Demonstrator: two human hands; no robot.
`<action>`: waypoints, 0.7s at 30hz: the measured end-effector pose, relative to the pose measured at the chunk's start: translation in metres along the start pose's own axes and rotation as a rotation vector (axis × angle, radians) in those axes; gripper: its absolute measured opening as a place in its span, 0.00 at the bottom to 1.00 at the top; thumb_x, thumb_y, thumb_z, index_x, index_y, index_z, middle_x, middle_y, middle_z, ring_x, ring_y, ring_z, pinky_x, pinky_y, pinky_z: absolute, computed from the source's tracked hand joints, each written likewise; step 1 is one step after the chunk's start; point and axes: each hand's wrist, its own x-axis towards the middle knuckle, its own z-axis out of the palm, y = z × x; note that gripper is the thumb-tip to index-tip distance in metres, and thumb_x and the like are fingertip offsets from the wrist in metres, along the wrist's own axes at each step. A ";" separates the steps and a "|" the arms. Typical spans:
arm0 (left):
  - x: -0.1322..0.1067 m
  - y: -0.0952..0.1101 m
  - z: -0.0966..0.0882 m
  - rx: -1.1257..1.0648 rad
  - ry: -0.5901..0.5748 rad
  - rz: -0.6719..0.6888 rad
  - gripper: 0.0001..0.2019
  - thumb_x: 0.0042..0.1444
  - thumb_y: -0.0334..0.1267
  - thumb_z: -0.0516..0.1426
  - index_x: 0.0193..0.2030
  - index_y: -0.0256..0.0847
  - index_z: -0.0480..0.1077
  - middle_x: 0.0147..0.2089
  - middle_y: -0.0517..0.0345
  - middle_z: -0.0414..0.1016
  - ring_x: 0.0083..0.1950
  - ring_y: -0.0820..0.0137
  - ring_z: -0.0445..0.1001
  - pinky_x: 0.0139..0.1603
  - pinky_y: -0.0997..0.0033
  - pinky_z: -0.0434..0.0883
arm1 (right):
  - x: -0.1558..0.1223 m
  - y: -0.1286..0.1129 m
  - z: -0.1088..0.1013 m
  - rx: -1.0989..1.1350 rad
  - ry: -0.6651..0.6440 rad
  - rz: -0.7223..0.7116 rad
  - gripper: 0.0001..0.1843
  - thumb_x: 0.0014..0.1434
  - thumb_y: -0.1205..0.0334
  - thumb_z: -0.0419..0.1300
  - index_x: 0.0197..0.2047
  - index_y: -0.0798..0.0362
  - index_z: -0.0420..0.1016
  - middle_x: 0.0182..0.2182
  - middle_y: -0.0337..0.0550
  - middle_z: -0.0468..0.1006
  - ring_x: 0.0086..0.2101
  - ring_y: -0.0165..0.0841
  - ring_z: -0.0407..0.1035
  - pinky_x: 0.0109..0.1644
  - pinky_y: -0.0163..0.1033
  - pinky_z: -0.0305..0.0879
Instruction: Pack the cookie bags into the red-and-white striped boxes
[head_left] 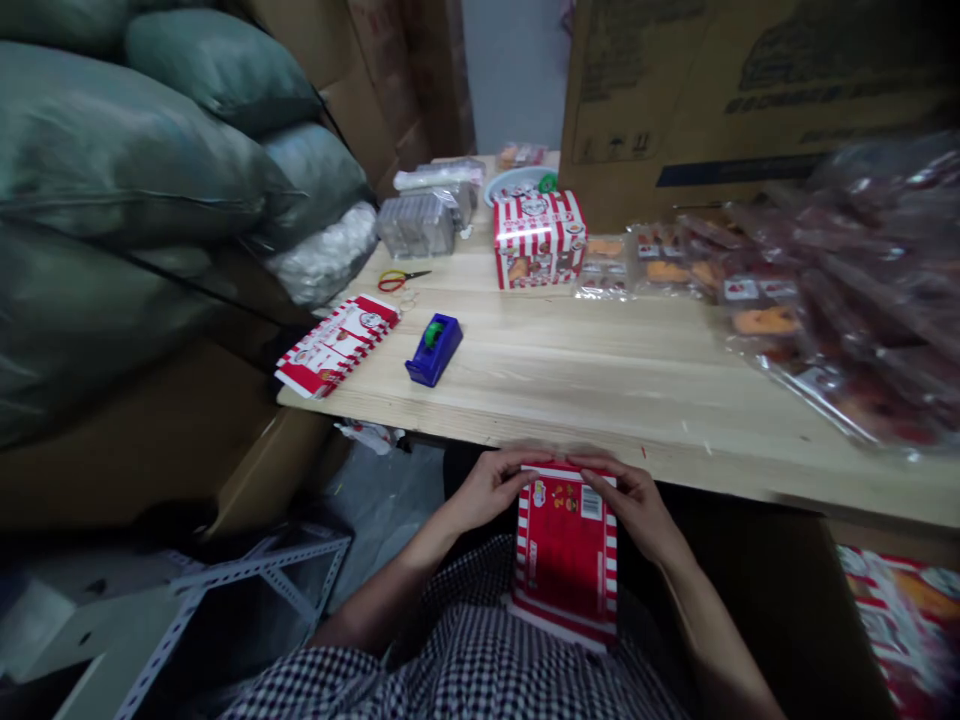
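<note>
A red-and-white striped cardboard box [566,560], with a barcode on its upper right, leans between my lap and the table's front edge. My left hand [499,485] grips its top left edge, thumb on the near face and fingers over the top. On the top right edge my right hand [626,495] holds it in the same way. Whether the box is folded flat or opened out at the back is hidden. Beyond my hands stands a made-up striped box [538,240]. A blue tape dispenser [435,350] with green tape sits left of centre on the table.
On the wooden table [555,370] lie flat striped cartons [339,345], scissors [401,280] and clear plastic packs [416,225]. Bagged food-like items [847,310] are heaped at the right. Large stuffed sacks [127,150] rise at the left, and a big cardboard carton [697,110] stands behind.
</note>
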 end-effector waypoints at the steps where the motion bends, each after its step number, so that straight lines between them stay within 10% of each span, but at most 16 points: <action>1: 0.002 -0.001 -0.002 -0.034 -0.003 -0.013 0.15 0.64 0.41 0.57 0.55 0.43 0.76 0.58 0.47 0.77 0.58 0.59 0.75 0.60 0.57 0.70 | 0.004 0.000 0.001 0.007 -0.001 0.010 0.13 0.59 0.48 0.65 0.45 0.42 0.84 0.48 0.46 0.81 0.53 0.46 0.71 0.60 0.52 0.63; 4: 0.016 0.003 -0.031 -0.025 0.089 0.007 0.19 0.61 0.43 0.60 0.58 0.43 0.73 0.61 0.46 0.74 0.60 0.59 0.74 0.61 0.58 0.69 | 0.015 -0.002 -0.001 0.022 0.023 0.026 0.15 0.56 0.47 0.67 0.45 0.42 0.84 0.47 0.47 0.82 0.49 0.48 0.74 0.54 0.52 0.69; 7: 0.035 0.014 -0.098 0.241 0.601 0.067 0.18 0.58 0.42 0.62 0.55 0.42 0.73 0.60 0.47 0.74 0.66 0.59 0.67 0.68 0.57 0.59 | 0.021 -0.009 -0.005 -0.024 0.123 -0.057 0.14 0.55 0.49 0.68 0.43 0.43 0.85 0.47 0.46 0.82 0.48 0.46 0.75 0.55 0.52 0.69; 10: 0.051 0.016 -0.170 0.383 0.970 -0.159 0.10 0.55 0.38 0.62 0.43 0.39 0.75 0.53 0.47 0.76 0.64 0.58 0.67 0.65 0.59 0.61 | 0.020 -0.018 -0.007 -0.071 0.196 -0.125 0.13 0.56 0.49 0.68 0.42 0.44 0.85 0.46 0.46 0.82 0.50 0.45 0.74 0.58 0.51 0.67; 15: 0.060 -0.004 -0.214 0.233 0.839 -0.337 0.11 0.46 0.41 0.66 0.23 0.36 0.73 0.19 0.60 0.69 0.27 0.68 0.71 0.32 0.70 0.67 | 0.015 -0.017 -0.006 -0.076 0.210 -0.124 0.12 0.56 0.52 0.68 0.42 0.43 0.85 0.47 0.46 0.82 0.51 0.45 0.73 0.59 0.52 0.66; 21: 0.058 -0.017 -0.203 0.025 0.912 -0.247 0.15 0.42 0.44 0.69 0.26 0.34 0.73 0.37 0.49 0.79 0.30 0.72 0.72 0.29 0.74 0.66 | 0.005 -0.012 -0.005 -0.064 0.226 -0.147 0.12 0.57 0.55 0.67 0.45 0.45 0.83 0.48 0.47 0.81 0.52 0.44 0.72 0.62 0.55 0.63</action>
